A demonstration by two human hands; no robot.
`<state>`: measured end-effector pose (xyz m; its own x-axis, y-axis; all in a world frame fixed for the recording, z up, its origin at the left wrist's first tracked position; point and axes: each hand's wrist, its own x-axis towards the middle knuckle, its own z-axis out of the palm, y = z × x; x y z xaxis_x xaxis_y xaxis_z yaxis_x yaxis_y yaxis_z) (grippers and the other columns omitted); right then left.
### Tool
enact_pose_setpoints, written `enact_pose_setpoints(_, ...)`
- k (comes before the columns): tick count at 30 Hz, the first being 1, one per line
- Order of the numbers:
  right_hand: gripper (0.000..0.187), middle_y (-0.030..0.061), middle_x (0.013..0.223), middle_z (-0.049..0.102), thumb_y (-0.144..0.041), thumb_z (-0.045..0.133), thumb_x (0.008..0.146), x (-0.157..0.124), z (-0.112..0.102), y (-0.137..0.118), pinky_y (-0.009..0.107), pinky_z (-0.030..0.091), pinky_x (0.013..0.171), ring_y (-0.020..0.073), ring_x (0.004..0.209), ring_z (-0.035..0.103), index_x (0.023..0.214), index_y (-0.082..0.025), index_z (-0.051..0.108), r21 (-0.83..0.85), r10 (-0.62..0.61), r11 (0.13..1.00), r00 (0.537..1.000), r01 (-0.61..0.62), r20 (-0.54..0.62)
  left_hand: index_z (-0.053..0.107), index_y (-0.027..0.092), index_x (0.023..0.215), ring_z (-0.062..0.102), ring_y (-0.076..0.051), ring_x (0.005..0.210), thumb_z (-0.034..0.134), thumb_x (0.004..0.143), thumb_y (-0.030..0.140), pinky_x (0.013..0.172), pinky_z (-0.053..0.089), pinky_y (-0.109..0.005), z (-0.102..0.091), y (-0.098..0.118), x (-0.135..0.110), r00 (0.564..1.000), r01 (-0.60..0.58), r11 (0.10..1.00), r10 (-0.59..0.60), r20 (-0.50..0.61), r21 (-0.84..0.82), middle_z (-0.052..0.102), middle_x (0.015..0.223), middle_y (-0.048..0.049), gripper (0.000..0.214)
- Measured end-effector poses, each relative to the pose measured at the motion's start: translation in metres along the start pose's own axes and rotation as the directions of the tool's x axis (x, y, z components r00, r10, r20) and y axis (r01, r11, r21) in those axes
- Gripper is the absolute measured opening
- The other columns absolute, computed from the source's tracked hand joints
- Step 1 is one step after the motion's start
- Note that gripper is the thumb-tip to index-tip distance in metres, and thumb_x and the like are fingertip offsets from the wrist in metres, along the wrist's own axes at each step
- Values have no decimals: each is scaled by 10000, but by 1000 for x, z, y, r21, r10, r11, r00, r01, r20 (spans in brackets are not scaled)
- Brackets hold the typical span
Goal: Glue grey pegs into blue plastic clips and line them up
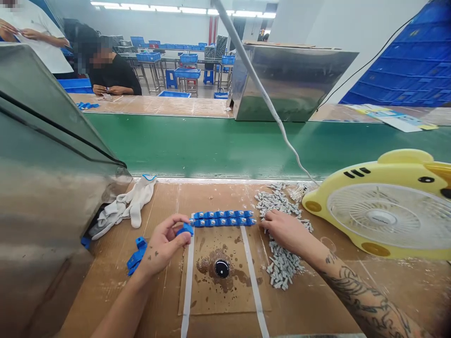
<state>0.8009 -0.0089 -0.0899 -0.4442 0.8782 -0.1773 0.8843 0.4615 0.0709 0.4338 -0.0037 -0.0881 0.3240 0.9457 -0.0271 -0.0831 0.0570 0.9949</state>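
My left hand (165,244) pinches a small blue plastic part (185,229) between thumb and fingers, close to the left end of two rows of blue parts (223,221). Those rows lie side by side, with small light pieces showing on their tops. At the left edge of a pile of small grey pieces (283,263), my right hand (282,227) has its fingers bent together and pointing down. Whether a piece is between those fingertips is hidden. Left of my left wrist lie several loose blue parts (137,256).
A round black-topped object (221,268) sits on wet-spotted cardboard (207,300) between white tape strips. White gloves (130,204) lie at left beside a metal box (42,202). A yellow fan (380,211) stands at right. Beyond runs a green belt (197,145); two people work across it.
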Motion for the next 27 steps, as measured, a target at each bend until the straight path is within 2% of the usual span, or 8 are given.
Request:
enact_pose_setpoints(3, 227, 92, 835, 625, 15, 569, 838, 6, -1, 4, 311, 412, 670, 247, 832, 578, 782, -158, 706, -24, -29, 999, 1000, 29, 2, 661, 164, 1039, 602, -145, 794, 761, 796, 292, 695, 484, -244, 13, -15, 6, 995, -19, 998, 24, 102, -52, 640, 932, -57, 292)
enact_pose_setpoints(6, 193, 78, 854, 630, -24, 595, 839, 5, -2, 13, 309, 436, 687, 240, 837, 593, 774, -177, 693, -6, -64, 998, 998, 64, -3, 717, 158, 1006, 605, -183, 954, 771, 757, 256, 807, 478, -266, 13, -27, 5, 992, -50, 999, 49, 118, 4, 654, 1075, -91, 273)
enact_pose_setpoints(10, 116, 57, 860, 674, -129, 591, 893, -13, 2, 17, 313, 483, 684, 222, 779, 637, 897, -187, 692, 273, 2, 962, 996, 24, -93, 719, 148, 1016, 603, -185, 938, 760, 753, 262, 794, 475, -270, 11, -35, -1, 989, -24, 1000, 21, 146, 18, 664, 1039, -94, 290)
enact_pose_setpoints(15, 216, 33, 830, 725, -438, 655, 946, -34, -9, -15, 293, 532, 648, 205, 724, 677, 975, -265, 782, 707, 89, 699, 968, 108, -236, 669, 143, 944, 575, -137, 785, 837, 692, 316, 687, 451, -233, 15, -40, -1, 996, 49, 998, -47, 76, -26, 624, 886, -44, 348)
enact_pose_setpoints(18, 201, 43, 835, 728, -445, 696, 925, -37, -17, -47, 276, 543, 642, 198, 739, 681, 959, -285, 812, 865, 79, 487, 981, 118, -178, 686, 131, 809, 500, -108, 680, 835, 712, 377, 624, 394, -223, 15, -41, 0, 997, -31, 998, 27, 77, 53, 547, 751, -7, 304)
enact_pose_setpoints(21, 193, 41, 776, 702, -446, 732, 899, -35, -18, -72, 237, 498, 548, 164, 653, 635, 904, -278, 826, 947, 31, 311, 995, 84, -98, 669, 138, 751, 488, -113, 683, 787, 770, 415, 636, 387, -234, 15, -41, -1, 993, -74, 989, 61, 97, 129, 518, 740, -3, 302)
enact_pose_setpoints(24, 215, 41, 755, 685, -454, 742, 889, -33, -20, -84, 221, 467, 524, 146, 626, 601, 864, -259, 828, 973, 16, 228, 999, 40, -45, 576, 142, 674, 542, -143, 797, 744, 805, 388, 742, 422, -264, 15, -37, -4, 986, -124, 974, 100, 133, 187, 586, 871, -46, 326)
enact_pose_setpoints(27, 225, 36, 775, 689, -428, 689, 937, -31, -25, -87, 227, 475, 564, 149, 659, 616, 906, -245, 818, 967, 28, 253, 999, 16, -23, 570, 150, 732, 499, -114, 672, 700, 837, 363, 662, 388, -246, 15, -34, -7, 980, -57, 965, 4, 201, 257, 579, 749, -5, 271)
